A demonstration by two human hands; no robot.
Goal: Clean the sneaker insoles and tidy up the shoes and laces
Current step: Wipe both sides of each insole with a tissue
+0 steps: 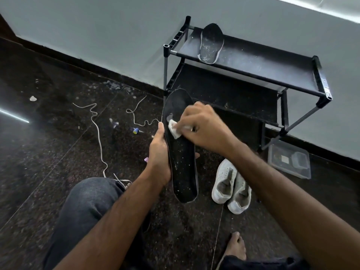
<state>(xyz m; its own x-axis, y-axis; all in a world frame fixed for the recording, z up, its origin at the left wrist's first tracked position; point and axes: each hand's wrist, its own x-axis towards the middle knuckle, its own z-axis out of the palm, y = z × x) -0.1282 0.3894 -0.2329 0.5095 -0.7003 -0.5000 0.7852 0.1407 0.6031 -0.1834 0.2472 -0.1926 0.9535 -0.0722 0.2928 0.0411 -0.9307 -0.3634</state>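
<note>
My left hand [158, 152] grips a long black insole [182, 162] by its left edge and holds it upright in front of me. My right hand [202, 126] pinches a small white wipe [174, 129] and presses it on the insole's upper half, where a pale smear shows. White specks dot the lower half. A second black insole [211, 43], also speckled, lies on the top shelf of the black shoe rack [253, 75]. Two white sneakers [231, 187] without laces sit side by side on the floor at my right. Two white laces [98, 133] lie loose on the dark floor.
A clear plastic box [289, 159] sits on the floor under the rack's right end. Small bits, among them a blue and yellow piece [135, 130], are scattered on the stone floor. My knee [87, 199] and bare foot [235, 247] are below. A grey wall runs behind.
</note>
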